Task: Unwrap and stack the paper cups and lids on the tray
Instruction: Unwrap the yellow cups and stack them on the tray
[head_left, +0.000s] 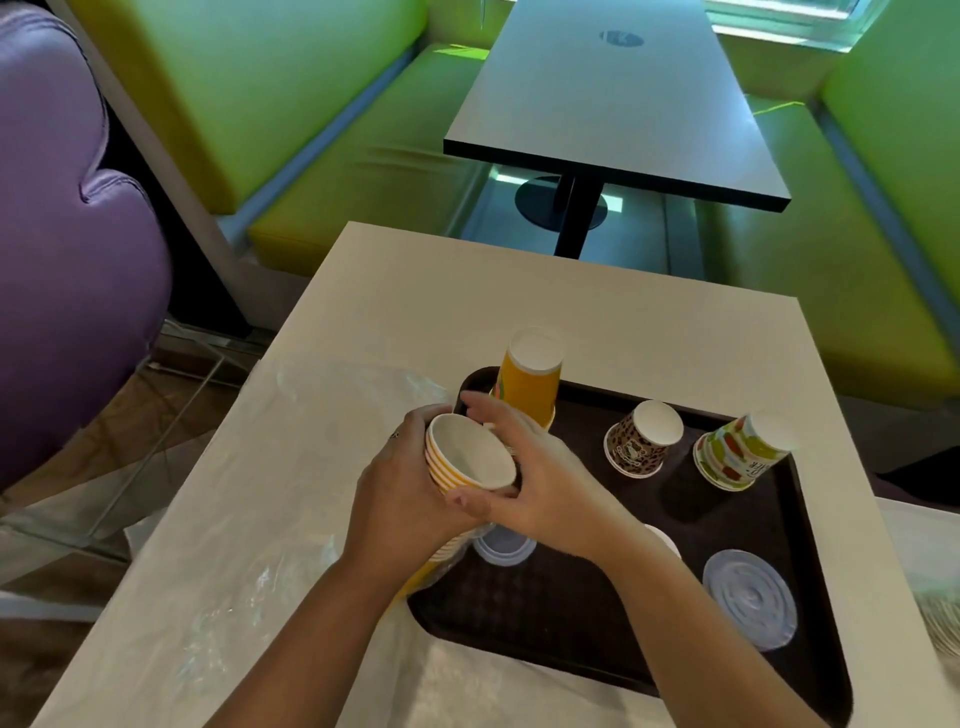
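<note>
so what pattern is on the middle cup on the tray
Leopard print cup, brown and black spots; head view.

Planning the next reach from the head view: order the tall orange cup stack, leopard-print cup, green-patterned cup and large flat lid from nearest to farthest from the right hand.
From the right hand:
1. Tall orange cup stack, just behind the fingers.
2. Leopard-print cup, to the right, mid-tray.
3. Green-patterned cup at the tray's right edge and the large flat lid at its near right: too close to call.
</note>
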